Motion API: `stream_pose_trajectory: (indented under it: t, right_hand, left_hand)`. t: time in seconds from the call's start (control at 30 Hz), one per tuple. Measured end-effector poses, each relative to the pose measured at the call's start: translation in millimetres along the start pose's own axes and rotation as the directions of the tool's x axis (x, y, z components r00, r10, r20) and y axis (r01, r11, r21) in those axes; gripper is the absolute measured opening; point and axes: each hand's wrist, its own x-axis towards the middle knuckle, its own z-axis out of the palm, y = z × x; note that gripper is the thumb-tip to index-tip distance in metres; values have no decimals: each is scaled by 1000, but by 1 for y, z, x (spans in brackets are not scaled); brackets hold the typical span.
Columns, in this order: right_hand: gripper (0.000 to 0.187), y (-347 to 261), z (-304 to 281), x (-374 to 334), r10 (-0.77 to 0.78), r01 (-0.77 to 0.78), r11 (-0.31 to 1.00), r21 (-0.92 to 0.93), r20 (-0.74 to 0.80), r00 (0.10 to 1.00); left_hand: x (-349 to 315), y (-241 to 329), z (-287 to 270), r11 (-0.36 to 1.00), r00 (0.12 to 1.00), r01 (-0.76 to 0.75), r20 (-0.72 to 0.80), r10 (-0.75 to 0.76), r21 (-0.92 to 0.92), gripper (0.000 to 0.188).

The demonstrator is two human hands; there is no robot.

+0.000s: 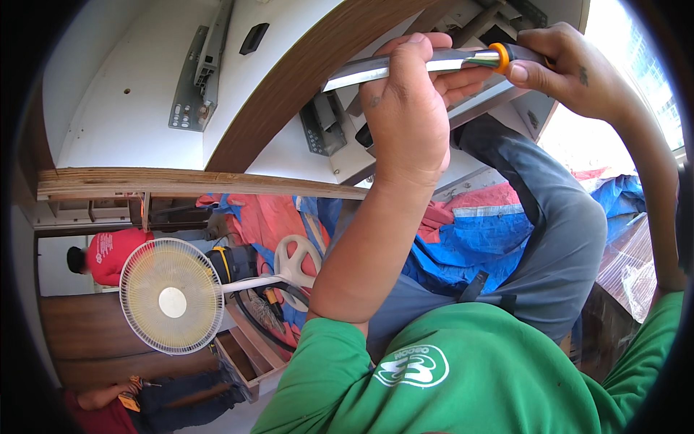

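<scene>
My left hand (416, 108) is closed around a long grey metal strip (361, 73), the thumb over its front and the fingers behind. The strip's far-left end meets the brown curved edge of a white cabinet panel (282, 79). My right hand (560, 65) grips the handle of a hand tool (500, 58), black with an orange collar. Its working end lies along the strip near my left fingertips; what kind of tool it is I cannot make out. Metal drawer slides (194, 83) are fixed to the white panels beside my hands.
A white standing fan (172, 295) is at the left, near a person in red (108, 254). Another person's hand (130, 387) holds an orange tool at the lower left. Blue and red tarpaulins (463, 249) lie by my bent leg (560, 217). A wooden drawer box (246, 354) stands below the fan.
</scene>
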Motion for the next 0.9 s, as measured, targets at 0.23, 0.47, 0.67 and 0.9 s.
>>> stream_pose_trajectory:
  t: [0.23, 0.47, 0.67, 0.9]
  right_hand:
    - [70, -1, 0, -1, -50, 44, 998, -33, -219, 975]
    - [65, -12, -1, -3, -19, 37, 997, 72, -237, 971]
    - [64, -16, -8, 4, 22, -20, 999, -42, 31, 999]
    - [66, -16, -2, 8, -37, 38, 998, 44, -37, 999]
  left_hand:
    - [0, -1, 2, 1000, 1000, -19, -23, 19, -3, 36]
    - [2, -3, 3, 1000, 1000, -24, -18, 24, -18, 36]
    - [1, 2, -1, 1000, 989, 5, -151, -5, 3, 35]
    - [0, -1, -3, 1000, 996, -12, -89, 13, 10, 36]
